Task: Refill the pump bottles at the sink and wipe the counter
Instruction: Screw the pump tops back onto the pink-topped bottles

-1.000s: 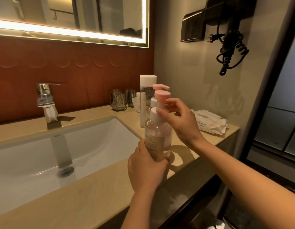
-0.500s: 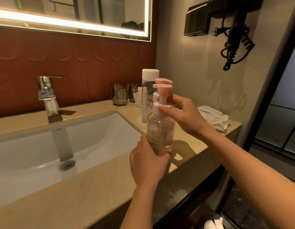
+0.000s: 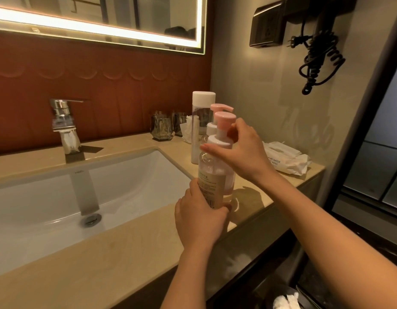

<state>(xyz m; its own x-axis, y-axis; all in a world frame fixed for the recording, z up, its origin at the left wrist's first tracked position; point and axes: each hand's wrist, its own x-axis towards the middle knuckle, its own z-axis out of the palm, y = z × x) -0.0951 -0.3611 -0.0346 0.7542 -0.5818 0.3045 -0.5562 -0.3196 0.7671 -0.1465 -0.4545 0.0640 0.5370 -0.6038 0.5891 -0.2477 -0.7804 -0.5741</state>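
R hand (image 3: 244,152) higher on bottle (image 3: 212,181), wipes (image 3: 289,161) behind

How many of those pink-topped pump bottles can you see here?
2. The front bottle is on the counter, the left hand gripping its base, the right hand its collar. The rear bottle is right behind it, partly hidden.

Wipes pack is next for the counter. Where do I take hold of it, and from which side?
Pinch the wipes pack at its crumpled right end, coming from above. It lies flat on the counter close to the wall, so fingers cannot wrap it.
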